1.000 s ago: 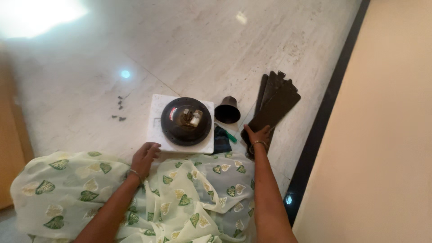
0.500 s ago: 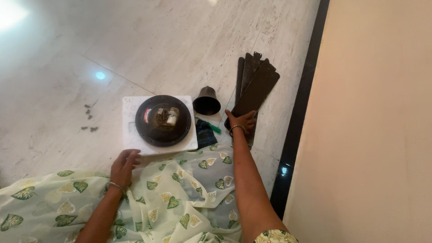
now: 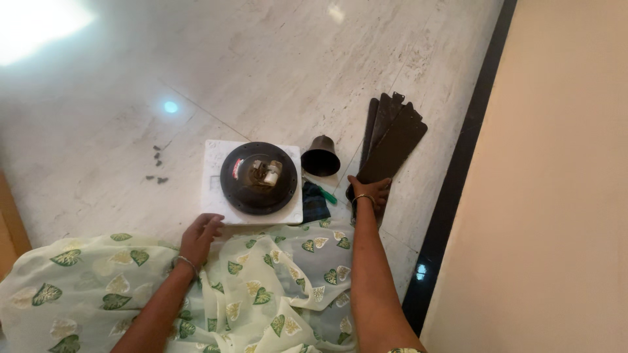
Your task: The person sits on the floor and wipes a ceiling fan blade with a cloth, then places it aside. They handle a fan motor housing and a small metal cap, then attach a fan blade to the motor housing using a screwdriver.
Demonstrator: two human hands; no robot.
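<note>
Marble floor (image 3: 275, 72) | right hand (image 3: 367, 193) lying flat, fingers together, on blades (image 3: 391, 140), center-right | left hand (image 3: 199, 235) resting half-open beside motor (image 3: 259, 178)'s board (image 3: 212, 189)

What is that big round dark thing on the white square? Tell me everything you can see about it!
The round dark thing looks like a ceiling fan motor, a flat disc with a dull brown-black metal look. It lies flat on a white square slab on the pale floor. In its middle sits a small hub with pale metal parts, ringed by small holes. A little red mark shows near its left edge. Neither hand touches it: the left hand is at the slab's near edge, the right hand on the dark blades.
</note>
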